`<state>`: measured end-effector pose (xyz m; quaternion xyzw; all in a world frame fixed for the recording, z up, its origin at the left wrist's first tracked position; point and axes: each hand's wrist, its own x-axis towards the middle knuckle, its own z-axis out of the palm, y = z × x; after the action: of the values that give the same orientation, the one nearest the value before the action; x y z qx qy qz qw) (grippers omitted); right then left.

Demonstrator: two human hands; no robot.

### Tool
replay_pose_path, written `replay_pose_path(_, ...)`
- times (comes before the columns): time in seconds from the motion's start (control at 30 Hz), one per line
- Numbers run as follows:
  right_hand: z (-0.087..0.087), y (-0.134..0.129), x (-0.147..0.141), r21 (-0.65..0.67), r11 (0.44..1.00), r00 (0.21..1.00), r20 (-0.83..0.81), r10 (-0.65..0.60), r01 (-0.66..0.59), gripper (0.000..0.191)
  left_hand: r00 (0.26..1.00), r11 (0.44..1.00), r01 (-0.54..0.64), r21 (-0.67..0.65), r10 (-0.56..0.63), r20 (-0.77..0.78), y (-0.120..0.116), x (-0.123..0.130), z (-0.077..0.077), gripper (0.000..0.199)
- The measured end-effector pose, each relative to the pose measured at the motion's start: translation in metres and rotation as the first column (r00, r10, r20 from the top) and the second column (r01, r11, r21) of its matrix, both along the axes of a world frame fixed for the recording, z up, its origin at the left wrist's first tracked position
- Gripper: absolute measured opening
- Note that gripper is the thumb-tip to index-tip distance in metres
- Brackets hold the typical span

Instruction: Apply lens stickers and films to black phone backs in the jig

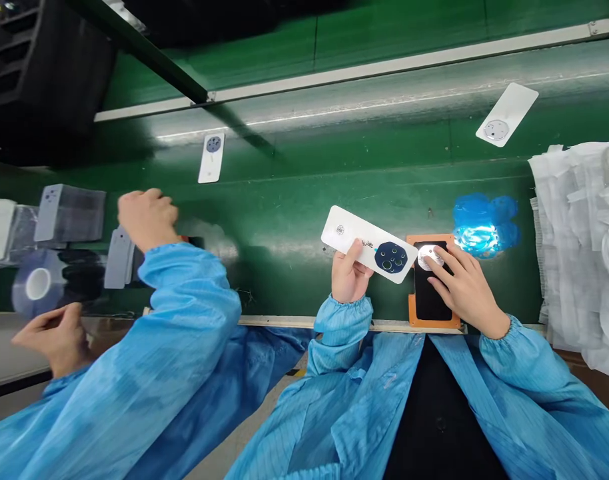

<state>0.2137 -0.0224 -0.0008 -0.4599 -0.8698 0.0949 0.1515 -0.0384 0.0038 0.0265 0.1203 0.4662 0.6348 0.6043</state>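
My left hand [351, 277] grips a white phone back cover [352, 232] by its lower edge, between thumb and fingers. The cover is tilted, and a dark blue round camera area [392, 259] marks its right end. My right hand [467, 290] lies with fingers spread over an orange-framed fixture [412, 312] with a black inner face [427, 300]. Its fingertips touch a shiny, whitish round piece [426, 257] at the top of that face, partly hidden by the fingers. The cover's right corner comes close to the fixture's left edge.
Two white covers, one left [210, 163] and one right [514, 110], lie farther back on the green bench. Crumpled blue film [484, 223] and stacked white packing [564, 253] are right. At left, a co-worker's hands [149, 217] are near a tape roll [22, 283] and grey stacks [79, 213].
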Motion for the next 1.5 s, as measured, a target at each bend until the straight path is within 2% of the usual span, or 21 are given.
replay_pose_path(0.1, 0.003, -0.005, 0.003, 0.030, 1.000, 0.999, -0.040, 0.009, -0.008, 0.044, 1.000, 1.000, -0.012, 0.008, 0.013, -0.021, 0.000, 0.002, -0.001, 0.038)
replay_pose_path(0.17, 0.012, -0.004, 0.003, 0.084, 0.996, 0.986, -0.163, 0.011, 0.003, 0.044, 0.999, 0.999, -0.003, 0.036, 0.005, -0.043, -0.001, 0.008, -0.001, 0.039)
replay_pose_path(0.27, 0.031, 0.001, -0.004, 0.181, 0.980, 0.925, -0.381, -0.011, 0.086, 0.052, 0.994, 0.995, 0.025, 0.094, -0.014, -0.110, -0.006, 0.027, 0.000, 0.045)
replay_pose_path(0.37, 0.044, 0.006, -0.020, 0.265, 0.958, 0.933, -0.359, -0.006, 0.108, 0.062, 0.988, 0.993, 0.034, 0.116, -0.016, -0.153, -0.012, 0.051, -0.001, 0.048)
replay_pose_path(0.47, 0.040, 0.012, -0.035, 0.308, 0.945, 0.974, -0.223, -0.041, 0.110, 0.060, 0.976, 0.994, -0.008, 0.113, 0.032, -0.215, -0.015, 0.069, -0.003, 0.048)
replay_pose_path(0.6, 0.024, 0.017, -0.043, 0.338, 0.933, 0.962, -0.273, -0.027, 0.122, 0.043, 0.954, 0.994, -0.070, 0.085, 0.092, -0.285, -0.015, 0.076, -0.008, 0.050)
replay_pose_path(0.7, 0.020, 0.020, -0.041, 0.334, 0.934, 0.943, -0.331, -0.012, 0.129, 0.032, 0.950, 0.994, -0.064, 0.093, 0.089, -0.299, -0.013, 0.076, -0.010, 0.049)
replay_pose_path(0.87, 0.029, 0.022, -0.036, 0.314, 0.943, 0.913, -0.406, 0.029, 0.109, 0.017, 0.932, 0.991, -0.038, 0.131, 0.083, -0.353, -0.013, 0.076, -0.009, 0.049)
replay_pose_path(0.93, 0.034, 0.022, -0.038, 0.268, 0.947, 0.876, -0.482, -0.025, 0.175, 0.015, 0.905, 0.987, -0.015, 0.160, 0.081, -0.418, -0.016, 0.078, -0.006, 0.048)
replay_pose_path(1.03, 0.040, 0.023, -0.043, 0.178, 0.923, 0.821, -0.533, -0.202, 0.342, 0.013, 0.869, 0.983, 0.046, 0.179, 0.049, -0.493, -0.023, 0.082, -0.003, 0.044)
replay_pose_path(1.1, 0.042, 0.024, -0.046, 0.132, 0.912, 0.792, -0.553, -0.258, 0.389, 0.011, 0.843, 0.982, 0.073, 0.171, 0.031, -0.536, -0.028, 0.085, -0.005, 0.041)
replay_pose_path(1.27, 0.045, 0.027, -0.045, 0.063, 0.931, 0.749, -0.614, -0.248, 0.360, 0.011, 0.795, 0.969, 0.129, 0.212, 0.027, -0.607, -0.034, 0.088, -0.011, 0.033)
replay_pose_path(1.5, 0.044, 0.028, -0.046, 0.093, 0.925, 0.730, -0.646, -0.226, 0.369, 0.013, 0.732, 0.925, 0.208, 0.318, 0.069, -0.678, -0.031, 0.088, -0.012, 0.031)
